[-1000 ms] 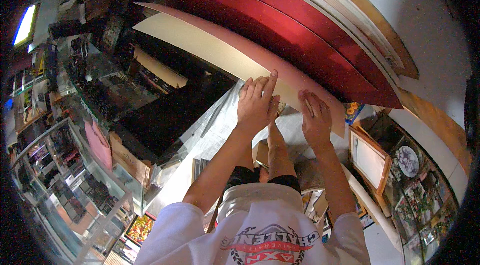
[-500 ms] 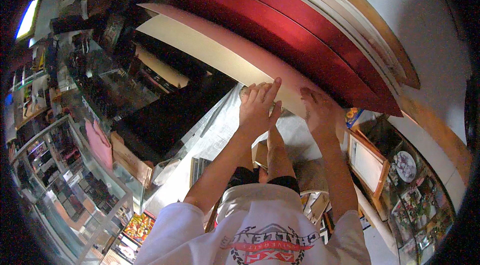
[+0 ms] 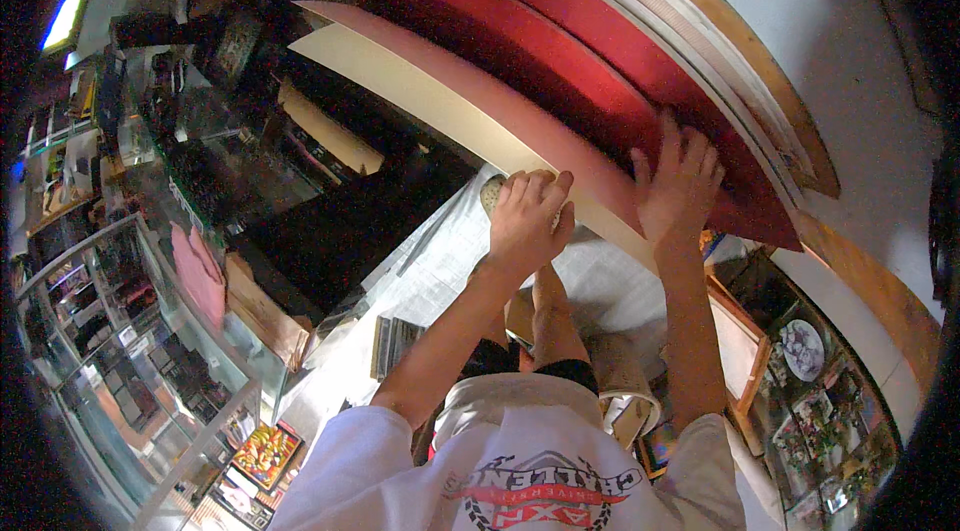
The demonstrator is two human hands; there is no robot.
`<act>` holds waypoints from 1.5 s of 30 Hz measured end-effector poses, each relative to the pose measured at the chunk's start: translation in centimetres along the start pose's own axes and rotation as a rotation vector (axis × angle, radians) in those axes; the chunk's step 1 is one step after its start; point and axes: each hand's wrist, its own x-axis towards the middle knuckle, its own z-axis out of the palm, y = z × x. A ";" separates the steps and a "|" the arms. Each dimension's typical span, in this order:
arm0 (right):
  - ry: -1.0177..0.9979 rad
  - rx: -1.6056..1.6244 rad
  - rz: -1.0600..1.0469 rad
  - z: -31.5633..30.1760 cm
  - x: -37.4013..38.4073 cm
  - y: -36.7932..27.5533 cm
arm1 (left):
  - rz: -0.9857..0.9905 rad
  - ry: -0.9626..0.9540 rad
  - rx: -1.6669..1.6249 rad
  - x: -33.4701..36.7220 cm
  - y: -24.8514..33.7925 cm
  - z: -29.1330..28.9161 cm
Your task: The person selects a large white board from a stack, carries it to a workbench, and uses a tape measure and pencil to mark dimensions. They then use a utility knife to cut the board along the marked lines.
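Several large sheets lean in a row in front of me. A cream board (image 3: 420, 81) is nearest, with a pink sheet (image 3: 450, 73) right behind it and dark red sheets (image 3: 560, 41) farther back. My left hand (image 3: 530, 218) has its fingers curled on the edge of the cream board; their tips are partly hidden. Farther right, my right hand (image 3: 682, 181) reaches past the pink sheet. Its fingers are spread against the face of a red sheet, thumb apart.
At the left stands a glass display case (image 3: 130, 361) with small goods inside. A black surface (image 3: 370, 221) lies left of my hands. A wooden-framed picture (image 3: 738, 341) and a panel with flower pictures (image 3: 830, 411) stand at the right. Wood strips (image 3: 800, 111) lean on the wall.
My right hand has moved up and away, from the pink sheet to the red sheet behind, and its fingers have spread. The left hand stays at the cream board, its fingers more curled.
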 end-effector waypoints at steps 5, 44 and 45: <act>-0.260 0.213 -0.232 0.4 -3.7 -2.2 | -0.091 0.001 -0.008 -0.5 0.7 -0.7; -0.297 0.560 -0.014 19.7 15.9 -20.3 | -0.178 -0.028 -0.150 -4.8 -0.5 -1.5; -0.312 0.555 -0.013 19.7 16.1 -20.6 | -0.190 -0.041 -0.153 -5.0 -0.5 -1.5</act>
